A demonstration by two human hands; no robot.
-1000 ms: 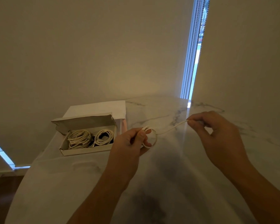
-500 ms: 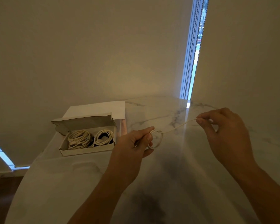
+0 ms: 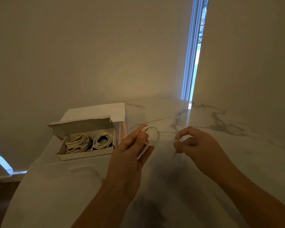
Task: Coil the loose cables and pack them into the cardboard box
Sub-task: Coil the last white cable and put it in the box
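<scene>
A thin white cable is wound into a small coil pinched by my left hand above the marble table. Its short free end runs right to my right hand, which pinches it near the plug, the tip hanging below my fingers. At the left stands the open cardboard box with its lid flap up. Inside lie two coiled white cables, side by side, with something dark under the right one.
The white marble table fills the lower view; its left edge drops to a dark floor. A white flat sheet or bag lies behind the box against the wall. A window strip with bead chains rises at the back right.
My right hand has come in leftward and down toward the left hand, so the stretched free end is now short. The coil in my left hand has gained a loop.
</scene>
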